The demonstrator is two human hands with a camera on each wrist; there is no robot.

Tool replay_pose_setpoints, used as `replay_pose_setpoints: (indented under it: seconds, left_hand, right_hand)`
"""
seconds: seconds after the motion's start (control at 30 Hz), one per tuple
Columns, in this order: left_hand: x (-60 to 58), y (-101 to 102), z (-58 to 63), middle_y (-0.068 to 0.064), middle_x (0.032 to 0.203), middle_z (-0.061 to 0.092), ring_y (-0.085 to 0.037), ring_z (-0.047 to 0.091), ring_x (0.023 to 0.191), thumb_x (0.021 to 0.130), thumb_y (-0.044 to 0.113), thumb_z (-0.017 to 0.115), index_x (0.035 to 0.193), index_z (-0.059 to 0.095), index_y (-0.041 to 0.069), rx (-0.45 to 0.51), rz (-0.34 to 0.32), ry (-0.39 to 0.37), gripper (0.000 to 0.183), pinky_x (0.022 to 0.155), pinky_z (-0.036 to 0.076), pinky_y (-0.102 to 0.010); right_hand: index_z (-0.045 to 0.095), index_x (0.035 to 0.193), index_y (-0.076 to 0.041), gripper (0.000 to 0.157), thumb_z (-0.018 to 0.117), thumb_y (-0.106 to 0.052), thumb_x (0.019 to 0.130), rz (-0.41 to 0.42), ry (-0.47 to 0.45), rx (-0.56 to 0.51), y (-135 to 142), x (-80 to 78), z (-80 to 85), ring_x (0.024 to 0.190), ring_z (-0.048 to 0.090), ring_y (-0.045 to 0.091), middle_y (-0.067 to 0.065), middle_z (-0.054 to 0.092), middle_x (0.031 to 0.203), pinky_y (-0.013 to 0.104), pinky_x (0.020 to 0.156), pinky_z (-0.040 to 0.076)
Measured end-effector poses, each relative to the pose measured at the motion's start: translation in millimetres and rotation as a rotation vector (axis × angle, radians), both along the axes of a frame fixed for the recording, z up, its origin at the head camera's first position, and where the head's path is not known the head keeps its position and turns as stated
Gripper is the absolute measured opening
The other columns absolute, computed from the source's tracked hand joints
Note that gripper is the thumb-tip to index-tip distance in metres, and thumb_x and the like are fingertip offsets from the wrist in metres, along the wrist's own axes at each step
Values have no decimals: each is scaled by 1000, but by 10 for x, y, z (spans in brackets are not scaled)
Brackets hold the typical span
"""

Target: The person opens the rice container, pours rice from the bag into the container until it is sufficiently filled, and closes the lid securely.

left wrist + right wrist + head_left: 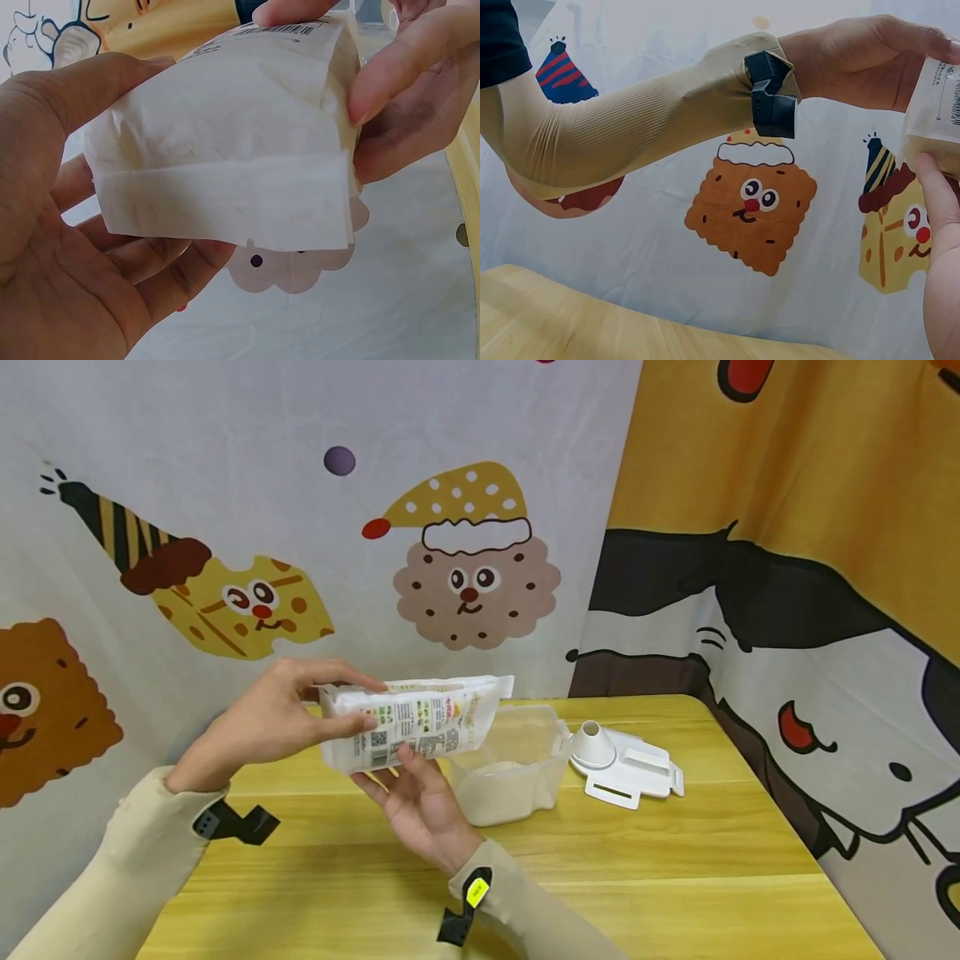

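One printed white bag [427,722] is held raised, left of the clear container [531,735]. Left grip [288,714] pinches the end farther from the container; right grip [422,806] pinches its lower edge. White spouted piece [633,768] lies right of the container on the bench [675,881].
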State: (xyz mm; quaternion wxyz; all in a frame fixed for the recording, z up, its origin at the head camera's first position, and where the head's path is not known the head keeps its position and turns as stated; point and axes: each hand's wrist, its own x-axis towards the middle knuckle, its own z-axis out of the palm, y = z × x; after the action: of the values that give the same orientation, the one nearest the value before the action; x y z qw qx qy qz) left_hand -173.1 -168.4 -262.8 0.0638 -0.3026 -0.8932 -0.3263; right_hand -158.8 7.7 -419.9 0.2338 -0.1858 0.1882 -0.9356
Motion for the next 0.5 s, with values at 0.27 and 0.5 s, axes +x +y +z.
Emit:
replay_pose_setpoints:
  seconds: [0.27, 0.5]
  left_hand:
    - [11, 6, -3, 5, 98, 74, -11, 65, 75, 88, 22, 84, 114, 77, 26, 3, 9, 1, 27, 60, 54, -25]
    - [16, 16, 8, 5, 97, 74, -11, 65, 74, 88, 24, 83, 115, 77, 27, -3, 16, -4, 27, 60, 54, -25]
  right_hand:
    - [48, 143, -33, 49, 69, -27, 99, -2, -9, 11, -1, 8, 4, 133, 54, 18, -4, 54, 145, 37, 117, 46]
    - [48, 143, -32, 44, 64, -26, 102, -14, 6, 26, -1, 7, 17, 132, 55, 17, -5, 54, 144, 38, 115, 48]
